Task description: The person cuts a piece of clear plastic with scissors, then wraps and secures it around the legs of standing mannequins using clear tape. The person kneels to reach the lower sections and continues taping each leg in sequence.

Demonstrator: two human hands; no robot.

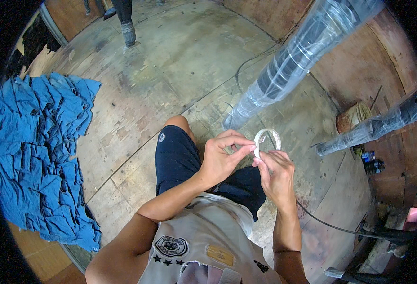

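Observation:
Between my two hands is a thin roll of white tape [259,142], held upright in front of my knees. My right hand [277,173] grips the lower part of the roll, thumb on the near side and fingers around the ring. With thumb and forefinger pinched together, my left hand [222,156] touches the roll's left edge. Whether a loose tape end lies in that pinch is too small to tell. Behind the roll rises a post [284,66] wrapped in clear plastic film over a dark layer, its foot on the floor.
A crumpled blue cloth [38,156] covers the floor at the left. Another wrapped post [369,132] stands at the right, near a stained bucket [353,117] and blue-capped bottles [372,163]. A dark cable [327,222] crosses the floor at right. A wrapped leg [127,28] stands far off.

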